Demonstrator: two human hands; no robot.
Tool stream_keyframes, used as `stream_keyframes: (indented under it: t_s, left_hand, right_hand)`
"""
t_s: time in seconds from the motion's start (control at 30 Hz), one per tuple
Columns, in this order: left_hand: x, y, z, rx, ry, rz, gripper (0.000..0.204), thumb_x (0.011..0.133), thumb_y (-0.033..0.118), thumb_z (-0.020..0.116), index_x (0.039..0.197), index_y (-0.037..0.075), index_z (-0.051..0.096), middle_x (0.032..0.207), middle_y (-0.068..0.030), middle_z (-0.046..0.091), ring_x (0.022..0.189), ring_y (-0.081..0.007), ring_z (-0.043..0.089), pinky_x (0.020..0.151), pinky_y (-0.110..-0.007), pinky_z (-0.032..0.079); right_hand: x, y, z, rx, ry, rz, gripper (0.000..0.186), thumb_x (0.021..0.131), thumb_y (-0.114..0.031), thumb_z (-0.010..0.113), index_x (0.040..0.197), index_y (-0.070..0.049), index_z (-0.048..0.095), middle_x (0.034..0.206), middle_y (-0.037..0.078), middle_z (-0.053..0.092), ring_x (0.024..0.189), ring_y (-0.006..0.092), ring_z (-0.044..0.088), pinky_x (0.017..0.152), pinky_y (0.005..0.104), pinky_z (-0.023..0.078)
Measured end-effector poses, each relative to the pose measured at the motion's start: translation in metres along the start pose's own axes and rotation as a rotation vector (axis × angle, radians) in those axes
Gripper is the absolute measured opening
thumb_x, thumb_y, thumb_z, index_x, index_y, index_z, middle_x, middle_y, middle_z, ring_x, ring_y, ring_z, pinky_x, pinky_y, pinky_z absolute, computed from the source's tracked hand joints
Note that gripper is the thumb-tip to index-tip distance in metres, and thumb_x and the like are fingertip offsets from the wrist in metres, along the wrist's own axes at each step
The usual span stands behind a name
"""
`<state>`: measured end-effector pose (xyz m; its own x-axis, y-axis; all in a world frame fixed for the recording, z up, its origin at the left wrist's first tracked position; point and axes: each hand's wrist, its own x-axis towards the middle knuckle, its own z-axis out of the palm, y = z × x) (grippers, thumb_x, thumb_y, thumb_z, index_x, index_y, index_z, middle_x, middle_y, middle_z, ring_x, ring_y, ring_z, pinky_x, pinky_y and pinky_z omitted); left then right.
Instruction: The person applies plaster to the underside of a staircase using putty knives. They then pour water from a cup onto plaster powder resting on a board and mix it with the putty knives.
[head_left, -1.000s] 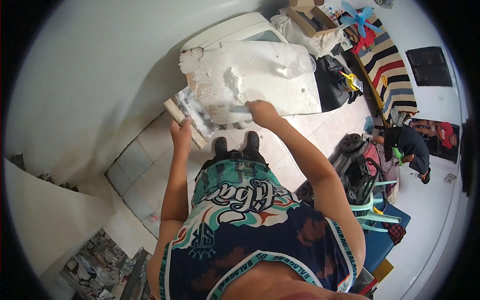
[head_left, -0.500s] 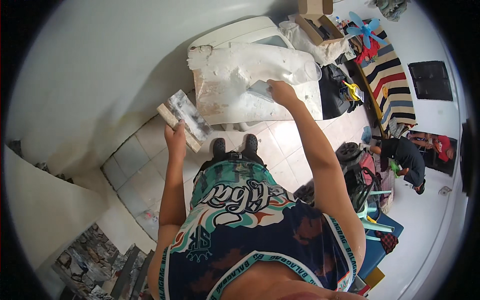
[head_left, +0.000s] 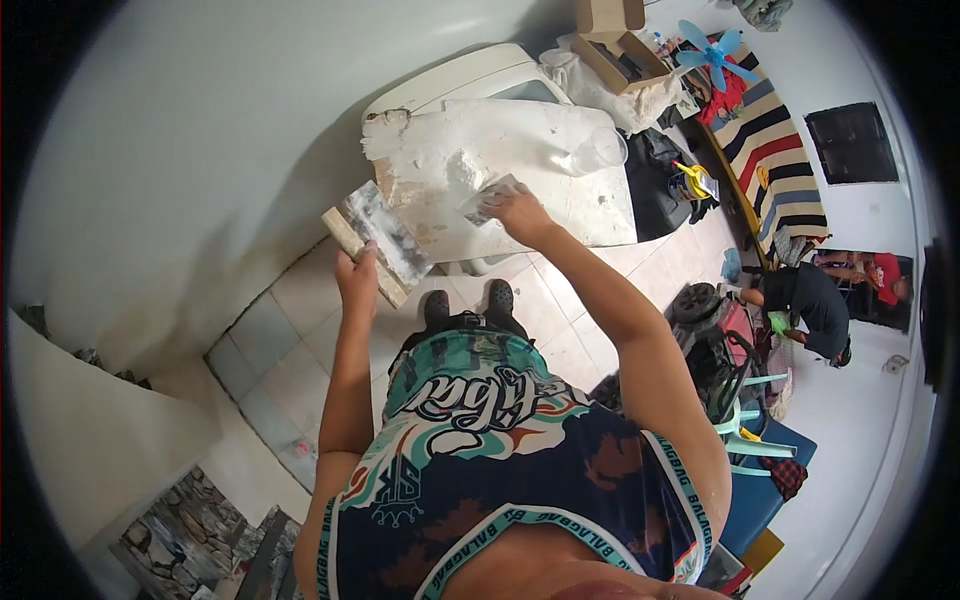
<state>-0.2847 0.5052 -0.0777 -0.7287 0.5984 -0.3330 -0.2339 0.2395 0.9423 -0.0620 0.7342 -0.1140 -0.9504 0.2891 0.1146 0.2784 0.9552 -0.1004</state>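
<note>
My left hand (head_left: 358,278) is closed round the long wooden handle of a wide plastering blade (head_left: 385,228), its metal face smeared white and grey. It is held just off the left front corner of a white board (head_left: 585,215). My right hand (head_left: 522,217) grips a small flat putty knife (head_left: 487,201), its blade low over the board beside a mound of white putty (head_left: 463,168). Whether the blade touches the board I cannot tell. Farther right on the board stands a clear plastic tub (head_left: 603,150).
The board lies on a white appliance-like body (head_left: 450,75) against the wall. To its right are a black bag (head_left: 650,185), a can with a yellow handle (head_left: 690,180), an open cardboard box (head_left: 625,65) and a blue fan (head_left: 716,57). Another person (head_left: 815,310) bends over at far right, near a stroller (head_left: 695,303).
My right hand has moved left and nearer to me with the putty knife, beside the putty mound. The left hand and its wide blade have shifted slightly right. The view has shifted a little.
</note>
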Motion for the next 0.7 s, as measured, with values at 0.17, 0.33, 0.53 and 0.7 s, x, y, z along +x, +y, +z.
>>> stream_keyframes:
  t_s: [0.17, 0.33, 0.53, 0.7]
  left_hand:
    - [-0.002, 0.002, -0.001, -0.044, 0.015, 0.031, 0.034, 0.088, 0.01, 0.058, 0.118, -0.005, 0.051, 0.108, -0.0119, 0.06, 0.096, -0.0192, 0.059, 0.084, -0.031, 0.045]
    - [-0.009, 0.001, -0.006, -0.087, 0.035, -0.036, 0.034, 0.089, 0.01, 0.056, 0.118, -0.005, 0.049, 0.112, -0.0125, 0.058, 0.098, -0.0191, 0.057, 0.085, -0.03, 0.044]
    - [-0.018, 0.008, -0.002, -0.165, 0.112, 0.04, 0.034, 0.089, 0.008, 0.055, 0.119, -0.005, 0.048, 0.114, -0.0124, 0.057, 0.1, -0.0192, 0.057, 0.087, -0.03, 0.044]
    - [-0.024, -0.005, -0.005, -0.239, 0.172, 0.04, 0.035, 0.089, 0.005, 0.053, 0.123, -0.004, 0.046, 0.117, -0.012, 0.056, 0.103, -0.0195, 0.056, 0.089, -0.031, 0.043]
  right_hand:
    - [-0.009, 0.023, -0.019, 0.071, -0.04, 0.171, 0.037, 0.074, -0.001, 0.053, 0.105, -0.015, 0.068, 0.117, -0.002, 0.063, 0.11, 0.0195, 0.052, 0.088, 0.0372, 0.039]
    - [0.033, 0.014, -0.026, 0.068, 0.099, 0.062, 0.037, 0.073, -0.001, 0.054, 0.104, -0.015, 0.067, 0.115, -0.001, 0.064, 0.11, 0.0196, 0.052, 0.089, 0.0377, 0.038]
    - [0.018, 0.043, -0.012, -0.024, -0.198, 0.05, 0.039, 0.072, 0.0, 0.055, 0.105, -0.016, 0.067, 0.112, -0.001, 0.064, 0.113, 0.0183, 0.051, 0.092, 0.0402, 0.036]
    - [0.02, 0.057, -0.027, 0.028, -0.179, 0.071, 0.041, 0.071, 0.001, 0.055, 0.105, -0.017, 0.067, 0.113, -0.003, 0.065, 0.108, 0.0179, 0.052, 0.09, 0.0383, 0.035]
